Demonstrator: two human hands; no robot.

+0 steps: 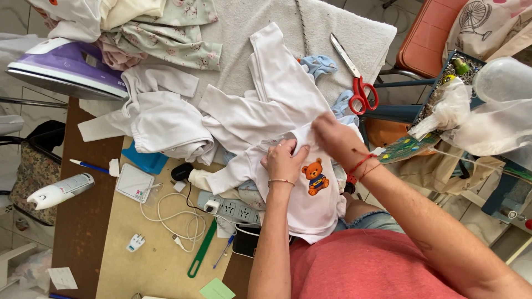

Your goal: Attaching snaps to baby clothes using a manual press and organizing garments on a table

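Note:
A small white baby garment (310, 199) with a brown teddy bear print (315, 176) lies over the table edge and my lap. My left hand (284, 160) rests flat on it beside the bear, pressing the fabric down. My right hand (331, 133) pinches the cloth near the garment's neck, a red string around its wrist. Another white long-sleeved garment (277, 94) lies just beyond, on a grey towel (354, 33).
Red-handled scissors (357, 80) lie on the towel at the right. A purple iron (66, 69) stands at the left beside crumpled white and floral clothes (166, 39). A power strip (233, 209), white cable (172, 218), spray can (58, 191) and pens sit on the wooden table.

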